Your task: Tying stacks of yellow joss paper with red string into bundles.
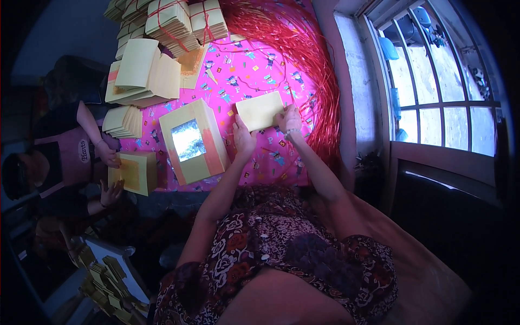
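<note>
A small rectangular stack of cream paper (259,110) is held between my two hands just above or on the pink patterned tablecloth; I cannot tell whether it touches the cloth. My left hand (244,138) presses on its near left side, fingers along the edge. At the right end, my right hand (291,119) has its fingers closed round the corner. Left of my left hand lies a larger block of cream paper (216,130) with an orange-red band and a shiny silver rectangle on top. Loose red plastic strings (319,103) lie beyond and beside my right hand.
Cream bundles tied with red string (172,21) are piled at the back left, with untied stacks (142,76) nearer. At the left, a co-worker in a pink apron (70,154) handles another cream block (142,172). A barred window (433,103) is on the right.
</note>
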Action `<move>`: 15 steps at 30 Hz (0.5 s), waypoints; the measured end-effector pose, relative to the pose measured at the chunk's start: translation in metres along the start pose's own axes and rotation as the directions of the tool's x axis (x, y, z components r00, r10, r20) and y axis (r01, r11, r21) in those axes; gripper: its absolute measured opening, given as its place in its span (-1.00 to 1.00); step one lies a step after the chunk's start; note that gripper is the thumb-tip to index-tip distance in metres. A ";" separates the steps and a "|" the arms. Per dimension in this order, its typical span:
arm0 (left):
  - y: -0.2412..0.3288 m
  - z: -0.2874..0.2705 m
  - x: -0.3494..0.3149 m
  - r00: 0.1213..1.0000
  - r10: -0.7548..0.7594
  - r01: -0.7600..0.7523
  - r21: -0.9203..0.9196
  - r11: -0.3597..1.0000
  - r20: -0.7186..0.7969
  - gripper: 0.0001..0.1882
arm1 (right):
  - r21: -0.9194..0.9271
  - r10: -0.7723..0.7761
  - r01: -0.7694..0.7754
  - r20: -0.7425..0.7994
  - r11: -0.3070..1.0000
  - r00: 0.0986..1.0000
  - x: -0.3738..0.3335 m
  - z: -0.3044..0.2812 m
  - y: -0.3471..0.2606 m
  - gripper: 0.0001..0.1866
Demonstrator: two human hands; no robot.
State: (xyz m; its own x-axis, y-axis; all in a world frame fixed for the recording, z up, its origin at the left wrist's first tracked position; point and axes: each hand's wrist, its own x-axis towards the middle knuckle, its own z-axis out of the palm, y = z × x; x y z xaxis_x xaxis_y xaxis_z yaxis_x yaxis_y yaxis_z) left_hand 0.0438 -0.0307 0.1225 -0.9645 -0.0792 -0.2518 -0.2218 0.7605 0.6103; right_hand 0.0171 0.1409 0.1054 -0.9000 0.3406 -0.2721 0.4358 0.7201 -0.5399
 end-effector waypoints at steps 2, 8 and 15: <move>0.001 0.000 0.001 1.000 -0.018 0.018 0.013 1.000 0.009 -0.03 | 0.013 0.017 -0.017 -0.004 1.000 1.000 -0.002 -0.002 0.000 -0.52; 0.001 -0.002 0.004 0.999 -0.029 0.028 0.045 0.999 0.023 -0.09 | -0.011 0.024 -0.023 0.032 1.000 0.999 0.002 -0.002 0.000 -0.50; 0.002 0.005 -0.005 0.995 0.013 -0.016 -0.029 0.999 -0.097 -0.20 | -0.019 -0.024 0.024 0.026 1.000 0.999 0.005 -0.001 0.003 -0.49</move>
State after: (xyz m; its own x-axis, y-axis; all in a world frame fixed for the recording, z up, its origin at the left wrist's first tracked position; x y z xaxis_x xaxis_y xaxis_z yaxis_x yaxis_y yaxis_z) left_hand 0.0489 -0.0255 0.1214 -0.9767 -0.1309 -0.1698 -0.2101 0.7425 0.6360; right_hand 0.0141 0.1456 0.1034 -0.9094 0.3076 -0.2798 0.4136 0.7396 -0.5309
